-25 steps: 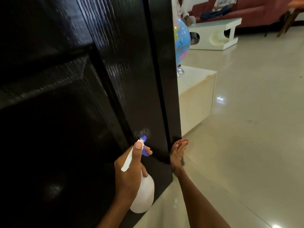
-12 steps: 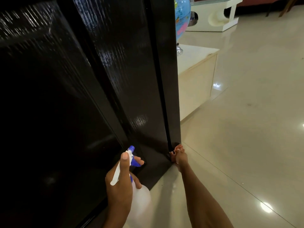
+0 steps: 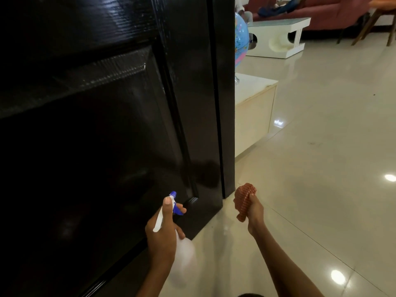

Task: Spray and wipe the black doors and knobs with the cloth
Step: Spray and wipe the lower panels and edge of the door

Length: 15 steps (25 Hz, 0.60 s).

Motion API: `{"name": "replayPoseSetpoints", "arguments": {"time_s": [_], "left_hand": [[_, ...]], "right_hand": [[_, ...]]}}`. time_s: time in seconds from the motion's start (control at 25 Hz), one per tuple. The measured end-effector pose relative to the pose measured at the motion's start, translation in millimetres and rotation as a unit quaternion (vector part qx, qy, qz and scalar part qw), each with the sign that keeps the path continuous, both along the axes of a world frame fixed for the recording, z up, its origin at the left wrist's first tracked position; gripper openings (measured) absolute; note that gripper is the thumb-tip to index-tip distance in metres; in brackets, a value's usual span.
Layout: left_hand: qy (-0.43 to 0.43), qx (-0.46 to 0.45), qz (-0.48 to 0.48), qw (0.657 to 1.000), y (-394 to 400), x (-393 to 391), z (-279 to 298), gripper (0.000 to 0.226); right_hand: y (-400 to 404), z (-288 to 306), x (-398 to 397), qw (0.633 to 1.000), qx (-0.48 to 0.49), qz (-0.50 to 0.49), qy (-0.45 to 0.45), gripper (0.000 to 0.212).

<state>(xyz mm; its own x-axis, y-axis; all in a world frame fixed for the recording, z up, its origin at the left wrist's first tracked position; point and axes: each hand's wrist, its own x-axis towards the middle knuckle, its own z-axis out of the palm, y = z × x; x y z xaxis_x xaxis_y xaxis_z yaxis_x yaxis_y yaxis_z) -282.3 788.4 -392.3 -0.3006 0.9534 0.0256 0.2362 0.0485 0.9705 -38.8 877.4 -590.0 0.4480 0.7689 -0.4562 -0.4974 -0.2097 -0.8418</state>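
A glossy black panelled door fills the left half of the view, with a narrow black edge strip on its right. My left hand grips a white spray bottle with a blue nozzle, pointed at the door's lower right corner. My right hand holds a bunched reddish-brown cloth in the air just right of the door's bottom edge, apart from the door. No knob is in view.
A low cream cabinet stands right behind the door with a globe on it. Farther back are a white coffee table and a red sofa. Shiny cream floor tiles spread to the right.
My right hand has pulled back from the door's bottom edge, and the cloth now shows bunched in it. The spray bottle stays near the lower corner. The view has tilted up.
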Motion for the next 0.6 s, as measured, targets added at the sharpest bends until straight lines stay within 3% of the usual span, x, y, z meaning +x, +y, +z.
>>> {"name": "replayPoseSetpoints", "arguments": {"time_s": [0.32, 0.6], "left_hand": [[0.018, 0.021, 0.039, 0.999, -56, -56, 23, 0.055], [0.026, 0.098, 0.081, 0.992, -83, -99, 82, 0.055]], "right_hand": [[-30, 117, -91, 0.989, 0.095, 0.074, -0.080, 0.051], [-30, 294, -145, 0.942, 0.301, 0.002, -0.147, 0.048]]}}
